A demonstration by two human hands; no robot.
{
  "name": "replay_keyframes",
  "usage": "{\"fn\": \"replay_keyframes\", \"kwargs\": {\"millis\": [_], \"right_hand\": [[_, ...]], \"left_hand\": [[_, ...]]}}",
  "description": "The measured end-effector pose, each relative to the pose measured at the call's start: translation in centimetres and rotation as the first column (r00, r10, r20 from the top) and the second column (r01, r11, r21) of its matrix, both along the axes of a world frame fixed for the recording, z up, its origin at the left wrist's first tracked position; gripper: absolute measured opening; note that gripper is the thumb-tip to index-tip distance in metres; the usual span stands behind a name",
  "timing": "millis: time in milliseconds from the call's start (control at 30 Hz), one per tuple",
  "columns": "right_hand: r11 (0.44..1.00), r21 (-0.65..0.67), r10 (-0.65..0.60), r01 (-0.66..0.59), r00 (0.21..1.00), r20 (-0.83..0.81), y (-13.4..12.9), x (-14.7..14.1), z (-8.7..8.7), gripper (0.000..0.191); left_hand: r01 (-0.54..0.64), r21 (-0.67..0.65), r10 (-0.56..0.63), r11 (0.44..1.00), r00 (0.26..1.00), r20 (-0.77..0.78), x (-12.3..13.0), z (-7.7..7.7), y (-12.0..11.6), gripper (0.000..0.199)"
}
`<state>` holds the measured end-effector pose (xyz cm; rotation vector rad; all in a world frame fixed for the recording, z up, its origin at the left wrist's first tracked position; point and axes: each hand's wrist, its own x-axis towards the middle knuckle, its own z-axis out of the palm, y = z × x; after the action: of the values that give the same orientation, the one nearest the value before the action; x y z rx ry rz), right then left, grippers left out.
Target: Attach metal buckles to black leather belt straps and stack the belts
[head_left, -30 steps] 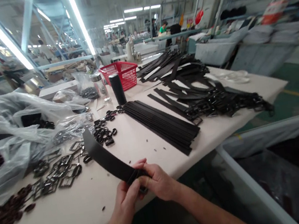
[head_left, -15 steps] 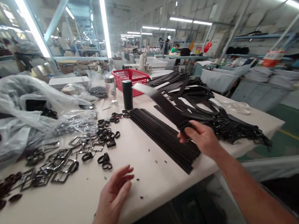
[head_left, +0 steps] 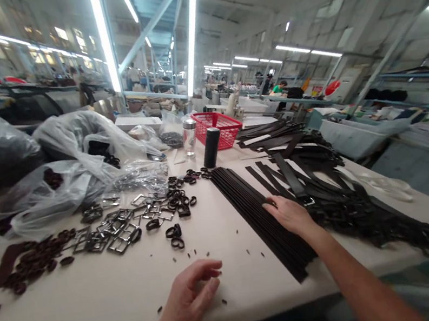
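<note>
1. Right hand [head_left: 291, 214]: open, palm down on the row of black straps [head_left: 256, 213]; the strap it gripped half a second ago is no longer held.
2. Left hand [head_left: 191, 296]: empty, fingers loosely curled, resting on the bench [head_left: 79, 314] left of the straps, as before.
3. Finished belts [head_left: 340, 199]: heaped right of the straps.

Long ceiling lights [head_left: 190, 16] shine bright and glare white, the table [head_left: 79, 314] looks well lit with soft shadows, and the edges bend and blur.
</note>
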<state>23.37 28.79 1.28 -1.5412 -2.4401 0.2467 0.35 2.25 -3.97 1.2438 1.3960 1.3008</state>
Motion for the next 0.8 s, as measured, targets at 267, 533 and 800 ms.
{"fn": "replay_keyframes", "kwargs": {"millis": [267, 533, 800], "right_hand": [[0.997, -0.079, 0.01, -0.012, 0.999, -0.031, 3.0, -1.0, -0.9, 0.031], [0.995, -0.094, -0.052, 0.033, 0.977, -0.206, 4.1, -0.8, -1.5, 0.042], [0.975, 0.175, -0.035, 0.135, 0.876, -0.48, -2.5, 0.3, 2.2, 0.057]], "left_hand": [[0.011, 0.112, 0.0, 0.994, 0.996, -0.09, 0.3, -0.6, 0.6, 0.027], [-0.017, 0.111, 0.027, 0.994, 0.995, -0.094, 0.3, -0.7, 1.0, 0.028], [-0.045, 0.042, 0.046, 0.998, 0.999, -0.027, 0.7, 0.1, 0.8, 0.026]]}}
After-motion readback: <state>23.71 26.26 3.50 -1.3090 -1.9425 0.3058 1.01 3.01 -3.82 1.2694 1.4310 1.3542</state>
